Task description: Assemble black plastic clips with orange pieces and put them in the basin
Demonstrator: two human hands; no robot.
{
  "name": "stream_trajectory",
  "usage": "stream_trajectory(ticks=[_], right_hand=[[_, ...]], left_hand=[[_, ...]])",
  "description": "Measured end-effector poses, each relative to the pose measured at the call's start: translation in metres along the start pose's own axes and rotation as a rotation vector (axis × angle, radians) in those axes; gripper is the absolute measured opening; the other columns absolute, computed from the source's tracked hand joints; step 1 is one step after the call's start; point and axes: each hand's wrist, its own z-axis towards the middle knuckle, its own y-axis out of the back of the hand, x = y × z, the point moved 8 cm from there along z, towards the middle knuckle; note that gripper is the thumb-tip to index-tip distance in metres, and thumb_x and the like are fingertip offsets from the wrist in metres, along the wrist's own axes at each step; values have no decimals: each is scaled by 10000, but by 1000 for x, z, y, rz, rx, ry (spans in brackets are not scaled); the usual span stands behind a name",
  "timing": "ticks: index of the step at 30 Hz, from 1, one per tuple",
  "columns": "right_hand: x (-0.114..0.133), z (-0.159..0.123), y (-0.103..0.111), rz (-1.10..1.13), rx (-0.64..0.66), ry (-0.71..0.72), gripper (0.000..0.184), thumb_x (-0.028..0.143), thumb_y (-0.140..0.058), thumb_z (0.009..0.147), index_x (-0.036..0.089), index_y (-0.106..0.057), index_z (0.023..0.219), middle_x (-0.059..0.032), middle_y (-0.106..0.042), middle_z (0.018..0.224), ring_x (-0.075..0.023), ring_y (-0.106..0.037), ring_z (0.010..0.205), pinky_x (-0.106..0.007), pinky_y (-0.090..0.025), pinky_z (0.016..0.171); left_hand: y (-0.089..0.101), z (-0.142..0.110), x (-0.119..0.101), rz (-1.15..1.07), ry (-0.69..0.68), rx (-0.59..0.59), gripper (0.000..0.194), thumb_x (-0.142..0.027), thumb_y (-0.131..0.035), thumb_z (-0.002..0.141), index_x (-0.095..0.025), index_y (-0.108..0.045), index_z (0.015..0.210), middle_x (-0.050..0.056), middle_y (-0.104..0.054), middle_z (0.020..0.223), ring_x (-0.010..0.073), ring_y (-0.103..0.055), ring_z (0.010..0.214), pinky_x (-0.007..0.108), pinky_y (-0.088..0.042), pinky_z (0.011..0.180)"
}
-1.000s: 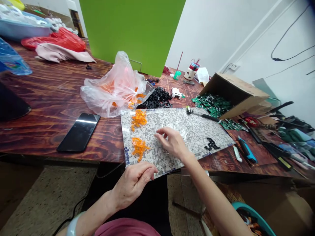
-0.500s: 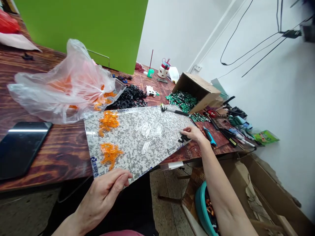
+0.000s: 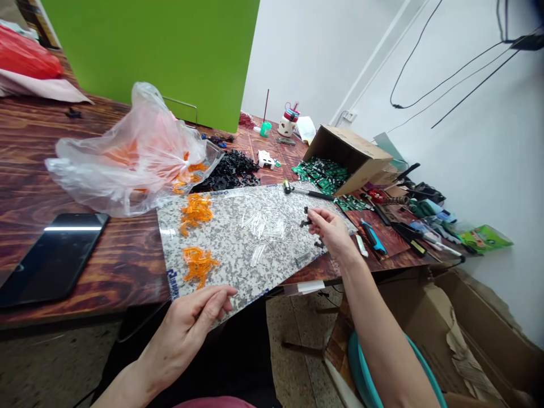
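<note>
My right hand [image 3: 329,229] is raised a little over the right part of the speckled board [image 3: 229,283], its thumb and fingers pinching a small black plastic part [image 3: 305,218]. A few more black parts [image 3: 319,244] lie on the board below it. My left hand [image 3: 198,317] is at the board's front edge with its fingers curled closed; whatever they may hold is hidden. Two heaps of orange plastic parts, one farther back [image 3: 196,211] and one nearer [image 3: 199,264], lie on the board's left. Thin clear strips [image 3: 266,224] are spread over its middle.
A hammer [image 3: 308,191] lies along the board's back edge. Behind stand a heap of black parts [image 3: 236,169], a knotted plastic bag [image 3: 131,158] and a cardboard box [image 3: 357,150] spilling green circuit boards [image 3: 323,173]. A phone [image 3: 55,258] lies left; a blue-handled tool [image 3: 374,237] lies right.
My right hand has lifted from the black parts at the board's right edge and now holds one up. My left hand keeps its pose. The whole view has shifted slightly.
</note>
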Motion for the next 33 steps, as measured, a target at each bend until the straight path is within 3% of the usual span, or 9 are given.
stream_trajectory(ticks=[5,7,10,13,15,18,21,27,33], right_hand=[[35,-77,-85,464,308,-108,307,436,-681,726,184,-572,865,16,-638,660,-123,-654,588,-226,-532,536],[46,-108,-115,636,442,-169,269,395,-695,736,179,-566,829,10,-651,653,-123,-656,561,-225,-537,521],[52,-133,-136,714,490,-193,254,390,-681,755,173,-557,798,7,-656,665,-117,-645,545,-226,-534,517],[47,-134,-135,612,495,-138,236,395,-656,776,175,-572,791,15,-629,645,-116,-623,557,-218,-503,508],[41,-121,-120,392,453,-13,222,398,-618,808,177,-603,809,9,-616,654,-117,-600,578,-217,-471,512],[30,-89,-84,-145,229,190,220,378,-534,866,185,-637,842,-11,-642,732,-123,-574,618,-234,-445,573],[15,-63,-61,-475,87,210,190,352,-546,849,196,-653,833,-24,-673,797,-144,-576,648,-266,-426,638],[4,-53,-74,-610,127,150,156,355,-593,807,220,-668,786,-34,-684,816,-186,-609,763,-275,-396,662],[6,-54,-80,-648,115,108,141,308,-568,809,208,-647,748,-44,-681,763,-192,-604,708,-281,-381,626]], left_hand=[[1,2,-6,-80,83,-70,376,-376,-447,909,-223,-614,1210,38,-688,931,145,-598,681,221,-477,677],[1,4,-9,-124,98,-120,380,-395,-499,877,-212,-650,1173,28,-673,826,144,-568,640,225,-468,657],[2,4,-4,-257,158,-219,352,-421,-577,819,-188,-724,1038,-1,-612,654,143,-534,625,215,-445,625],[1,1,9,-386,251,-277,320,-431,-608,801,-171,-755,916,-15,-595,598,117,-496,592,202,-412,605],[2,-1,14,-447,288,-290,310,-432,-619,798,-168,-759,879,-14,-621,613,99,-471,559,203,-399,601],[5,-2,16,-504,318,-312,305,-430,-632,790,-166,-758,876,-6,-661,629,86,-457,513,213,-395,583],[8,-2,15,-493,338,-332,305,-421,-643,782,-161,-757,894,2,-686,617,85,-467,488,222,-404,585],[11,-3,13,-447,329,-338,330,-417,-639,786,-142,-752,930,27,-712,649,103,-497,503,246,-432,598],[15,-5,13,-412,301,-346,346,-418,-627,794,-120,-754,915,63,-735,703,119,-525,522,259,-458,597]])
